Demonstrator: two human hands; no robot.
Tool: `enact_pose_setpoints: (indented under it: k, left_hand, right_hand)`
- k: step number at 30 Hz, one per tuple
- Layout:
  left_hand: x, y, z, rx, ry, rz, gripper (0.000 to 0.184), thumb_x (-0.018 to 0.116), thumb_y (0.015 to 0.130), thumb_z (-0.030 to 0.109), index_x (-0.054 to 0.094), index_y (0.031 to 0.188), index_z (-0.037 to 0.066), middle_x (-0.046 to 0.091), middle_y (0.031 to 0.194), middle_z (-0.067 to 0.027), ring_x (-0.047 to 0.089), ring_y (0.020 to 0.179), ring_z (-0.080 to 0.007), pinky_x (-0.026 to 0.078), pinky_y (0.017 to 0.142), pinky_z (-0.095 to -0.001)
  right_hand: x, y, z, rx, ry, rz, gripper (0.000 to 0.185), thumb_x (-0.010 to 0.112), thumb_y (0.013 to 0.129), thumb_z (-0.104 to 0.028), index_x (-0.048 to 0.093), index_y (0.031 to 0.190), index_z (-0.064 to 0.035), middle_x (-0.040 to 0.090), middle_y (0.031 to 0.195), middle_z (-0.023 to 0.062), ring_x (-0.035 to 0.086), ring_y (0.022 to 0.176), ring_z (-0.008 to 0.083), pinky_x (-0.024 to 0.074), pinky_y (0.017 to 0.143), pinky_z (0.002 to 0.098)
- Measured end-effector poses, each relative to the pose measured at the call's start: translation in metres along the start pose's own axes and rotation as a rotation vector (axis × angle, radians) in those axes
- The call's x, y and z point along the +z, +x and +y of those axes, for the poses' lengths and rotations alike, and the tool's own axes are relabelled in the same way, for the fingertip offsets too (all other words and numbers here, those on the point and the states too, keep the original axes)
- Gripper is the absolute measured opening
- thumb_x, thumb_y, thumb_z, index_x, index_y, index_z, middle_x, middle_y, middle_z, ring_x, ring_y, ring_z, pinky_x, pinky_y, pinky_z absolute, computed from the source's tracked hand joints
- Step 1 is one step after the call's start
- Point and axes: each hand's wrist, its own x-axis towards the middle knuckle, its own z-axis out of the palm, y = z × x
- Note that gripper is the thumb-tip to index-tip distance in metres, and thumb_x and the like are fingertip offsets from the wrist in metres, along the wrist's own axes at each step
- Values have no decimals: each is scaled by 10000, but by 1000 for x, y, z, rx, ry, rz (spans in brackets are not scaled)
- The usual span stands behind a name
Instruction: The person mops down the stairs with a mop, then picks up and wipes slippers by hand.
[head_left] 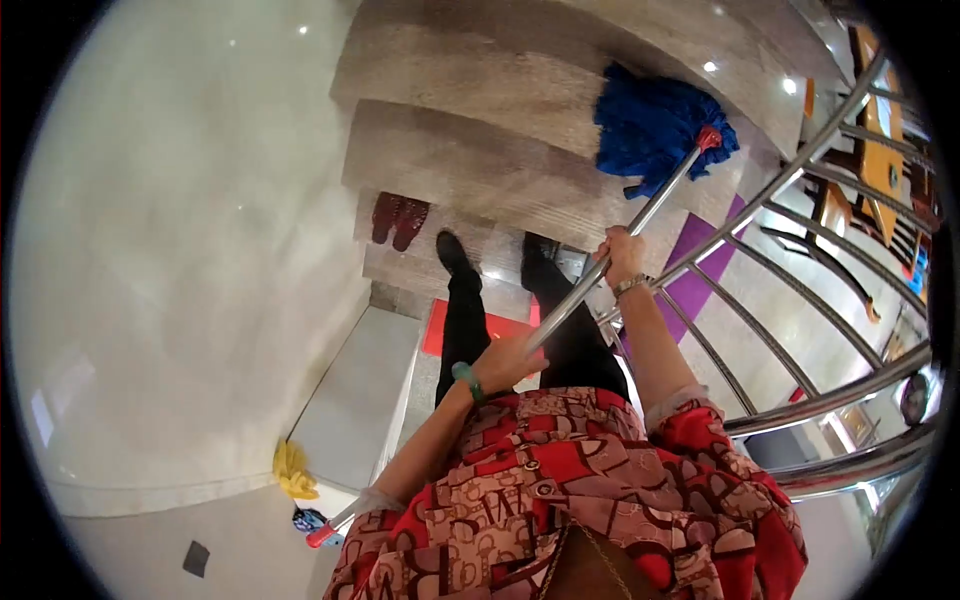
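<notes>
A mop with a blue cloth head [655,125] rests on a stair tread [480,125]. Its silver handle [570,300] slants down from a red joint toward my body. My right hand [622,255], with a watch at the wrist, is closed around the upper shaft, nearer the mop head. Lower down, my left hand [503,365], wearing a green bangle, grips the same shaft in front of my waist. The red end of the handle shows past my left forearm.
Metal railing [770,210] curves along the right. Dark red slippers [400,220] sit by the steps, left of my black shoes [453,253]. A red mat [435,330], a purple mat [700,245] and a yellow cloth-like item [293,468] lie around. Wooden furniture [880,150] stands beyond the railing.
</notes>
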Motion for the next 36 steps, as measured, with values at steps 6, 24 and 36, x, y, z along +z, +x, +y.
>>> enact_pose_setpoints:
  k: [6, 24, 36]
  left_hand:
    - [-4, -46, -8, -52, -36, 156, 393, 629, 734, 349, 453, 777, 0, 509, 665, -112, 483, 617, -186, 411, 575, -334]
    - [22, -47, -23, -325, -540, 611, 180, 600, 776, 166, 484, 751, 32, 446, 563, 21, 390, 427, -53, 328, 361, -210]
    - [54, -49, -75, -217, -297, 405, 290, 615, 752, 225, 516, 860, -25, 521, 647, -91, 469, 603, -150, 412, 567, -284]
  right_hand:
    - [32, -15, 40, -6, 168, -137, 51, 501, 711, -19, 454, 727, -30, 453, 550, 70, 462, 359, 204, 368, 288, 327]
    - [178, -49, 46, -61, -244, -428, 146, 539, 722, -92, 458, 804, -2, 490, 564, 76, 495, 374, 191, 377, 317, 326]
    - [92, -45, 88, -87, -36, -380, 150, 559, 729, -67, 444, 809, -13, 443, 514, 59, 441, 350, 166, 363, 308, 291]
